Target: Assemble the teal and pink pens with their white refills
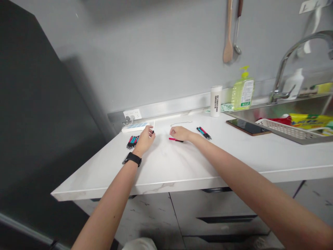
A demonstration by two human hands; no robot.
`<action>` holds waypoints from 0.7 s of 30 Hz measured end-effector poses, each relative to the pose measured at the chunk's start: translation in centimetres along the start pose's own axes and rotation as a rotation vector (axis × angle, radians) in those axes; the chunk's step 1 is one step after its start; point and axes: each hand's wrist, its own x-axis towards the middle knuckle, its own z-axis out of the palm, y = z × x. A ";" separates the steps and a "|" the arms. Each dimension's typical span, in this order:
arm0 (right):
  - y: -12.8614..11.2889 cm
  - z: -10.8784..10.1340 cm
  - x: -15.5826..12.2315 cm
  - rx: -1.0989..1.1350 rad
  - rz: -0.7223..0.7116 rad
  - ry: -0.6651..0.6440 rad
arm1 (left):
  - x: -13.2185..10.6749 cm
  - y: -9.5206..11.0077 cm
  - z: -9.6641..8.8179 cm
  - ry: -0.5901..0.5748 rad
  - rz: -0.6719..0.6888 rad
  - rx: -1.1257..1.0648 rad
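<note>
Bare counter (158,166) lay open between the forearms, from the front edge up to the gap separating the left hand (146,138) and right hand (179,132). A pen bundle (132,142) crowded the left hand's outer side; past the right, a smaller pen cluster (204,133) and a phone (247,127) interrupted the way sinkward, with a canister (216,101) standing behind.

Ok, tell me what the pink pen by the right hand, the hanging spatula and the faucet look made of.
Pink pen: probably plastic, judging by its even, saturated colour; gloss is hard to tell. Spatula: seemingly wood, matte, given its warm tan tone. Faucet: likely metal, polished or chrome-plated, given its silvery, mirror-like highlights.
</note>
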 end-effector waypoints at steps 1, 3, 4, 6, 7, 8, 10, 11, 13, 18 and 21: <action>0.1 0.0 0.0 -0.009 0.006 0.003 | 0.0 0.0 0.0 -0.011 -0.003 0.005; 0.4 0.0 0.1 -0.013 0.012 0.003 | 0.0 0.0 0.0 -0.035 -0.004 -0.007; 0.5 0.0 0.1 -0.010 0.012 0.003 | 0.0 0.0 0.0 -0.044 -0.003 -0.021; 0.7 0.0 0.2 0.000 0.005 0.001 | 0.1 -0.1 0.1 -0.053 0.003 -0.056; 0.7 0.0 0.2 0.005 0.002 0.000 | 0.1 -0.1 0.1 -0.056 0.009 -0.073; 0.8 0.0 0.3 0.007 -0.001 0.000 | 0.1 -0.1 0.1 -0.058 0.015 -0.087; 0.9 0.1 0.4 0.005 -0.005 0.002 | 0.2 -0.2 0.2 -0.064 0.021 -0.109; 0.9 0.1 0.4 0.004 -0.006 0.002 | 0.2 -0.2 0.2 -0.068 0.021 -0.118; 1.0 0.1 0.5 0.003 -0.006 0.003 | 0.2 -0.3 0.3 -0.072 0.014 -0.129; 0.9 0.0 0.3 0.004 -0.009 -0.013 | 0.2 -0.6 0.3 -0.100 0.021 -0.111; 0.6 -0.1 0.1 -0.007 -0.010 -0.031 | 0.2 -0.7 0.3 -0.099 0.014 -0.097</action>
